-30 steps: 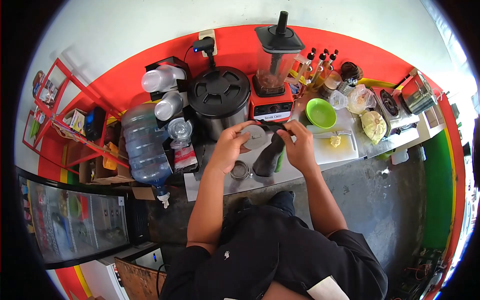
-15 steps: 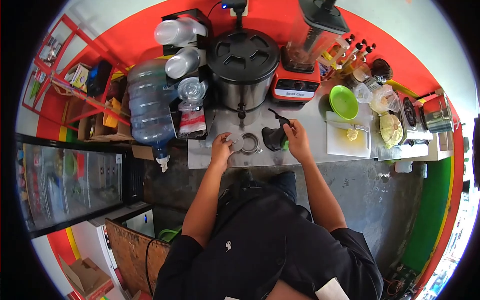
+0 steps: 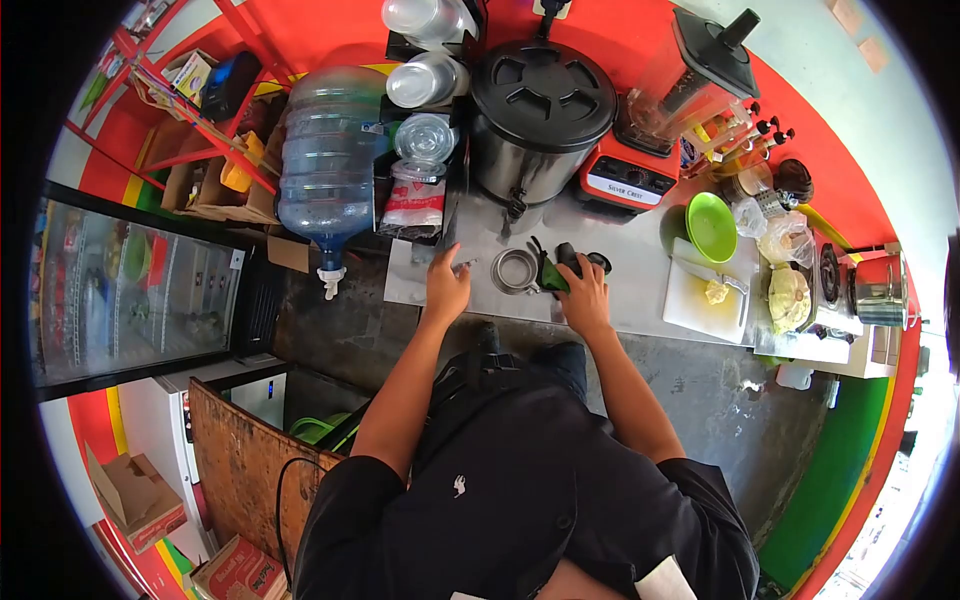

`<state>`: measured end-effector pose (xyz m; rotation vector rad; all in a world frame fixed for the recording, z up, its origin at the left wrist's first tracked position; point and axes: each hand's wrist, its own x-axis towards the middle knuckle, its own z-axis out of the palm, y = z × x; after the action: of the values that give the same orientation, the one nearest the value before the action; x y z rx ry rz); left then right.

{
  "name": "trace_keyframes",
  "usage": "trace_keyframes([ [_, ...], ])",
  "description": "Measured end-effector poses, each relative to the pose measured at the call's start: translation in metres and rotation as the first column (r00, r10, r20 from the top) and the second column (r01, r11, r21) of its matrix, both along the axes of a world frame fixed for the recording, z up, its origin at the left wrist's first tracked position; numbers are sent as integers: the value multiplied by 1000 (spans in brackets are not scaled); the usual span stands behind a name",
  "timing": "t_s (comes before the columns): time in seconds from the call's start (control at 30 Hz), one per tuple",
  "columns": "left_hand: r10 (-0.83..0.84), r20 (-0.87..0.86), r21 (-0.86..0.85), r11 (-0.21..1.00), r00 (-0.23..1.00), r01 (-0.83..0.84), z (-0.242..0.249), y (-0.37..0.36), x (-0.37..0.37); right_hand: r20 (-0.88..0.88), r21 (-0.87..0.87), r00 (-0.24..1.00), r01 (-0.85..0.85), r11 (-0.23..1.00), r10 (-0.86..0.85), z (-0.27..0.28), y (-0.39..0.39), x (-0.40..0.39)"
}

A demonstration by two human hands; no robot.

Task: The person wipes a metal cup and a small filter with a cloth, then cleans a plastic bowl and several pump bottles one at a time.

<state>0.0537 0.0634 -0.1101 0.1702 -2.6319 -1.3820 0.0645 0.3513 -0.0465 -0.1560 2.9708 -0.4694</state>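
My left hand (image 3: 447, 287) lies palm down on the steel counter (image 3: 640, 300), fingers pointing towards the back wall. A small grey edge shows past its fingertips; whether the round grey disc is under the hand I cannot tell. Just to its right sits a metal ring (image 3: 515, 270). My right hand (image 3: 583, 292) grips a dark cloth with a green part (image 3: 553, 272), bunched on the counter beside the ring.
Behind the ring stand a black-lidded steel urn (image 3: 540, 100) and a red blender (image 3: 650, 165). To the right are a green bowl (image 3: 711, 225), a white cutting board (image 3: 695, 300) and a stove with a pot (image 3: 880, 290). Left: water bottle (image 3: 330, 150), stacked cups (image 3: 425, 80), glass-door fridge (image 3: 130, 280).
Both hands came down from in front of me to the counter. The left hand lowered the grey disc beside the ring; the right set the dark cloth down, still gripping it. My view tilted downward.
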Motion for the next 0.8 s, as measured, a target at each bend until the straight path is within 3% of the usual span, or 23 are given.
trace_keyframes([
  [0.07, -24, -22, -64, 998, 999, 23, 5, 3, 2, -112, -101, 993, -45, 994, 34, -16, 17, -5],
  [0.13, -55, -51, -129, 991, 997, 48, 20, 9, 3, -124, -191, 992, -26, 981, 2, 1, 22, -4],
  [0.2, -91, 135, -195, 974, 987, 116, 37, 20, 5, -136, -280, 990, -8, 960, -31, 17, 28, -3],
  [0.23, -102, 129, -193, 973, 986, 126, 42, 25, 4, -133, -345, 989, 14, 939, -64, 22, 32, -2],
  [0.33, -345, 81, -163, 921, 935, 354, 49, 40, -3, -104, -483, 986, 67, 873, -133, 47, 41, 0],
  [0.43, -432, 196, -93, 885, 880, 455, 55, 54, -17, -47, -593, 977, 140, 793, -207, 66, 49, 3],
  [0.5, -460, 170, -77, 876, 872, 477, 59, 61, -24, -31, -627, 965, 184, 757, -260, 79, 54, 6],
  [0.57, -504, 155, 40, 862, 849, 505, 63, 70, -32, 38, -657, 952, 252, 710, -303, 94, 58, 8],
  [0.6, -547, 155, 232, 830, 823, 508, 81, 75, -34, 102, -693, 947, 288, 662, -305, 118, 55, 10],
  [0.63, -565, 143, 227, 818, 813, 529, 91, 83, -38, 89, -695, 941, 292, 657, -325, 122, 57, 11],
  [0.7, -634, 62, 484, 695, 771, 532, 108, 100, -46, 94, -846, 943, 245, 474, -318, 129, 61, 11],
  [0.73, -662, -42, 609, 577, 748, 545, 121, 109, -48, 81, -849, 939, 241, 470, -335, 131, 64, 10],
  [0.77, -675, -51, 601, 568, 736, 562, 132, 117, -53, 132, -892, 947, 243, 382, -294, 131, 66, 9],
  [0.8, -675, -97, 783, 402, 731, 475, 141, 125, -59, 175, -925, 953, 245, 291, -245, 131, 67, 8],
])
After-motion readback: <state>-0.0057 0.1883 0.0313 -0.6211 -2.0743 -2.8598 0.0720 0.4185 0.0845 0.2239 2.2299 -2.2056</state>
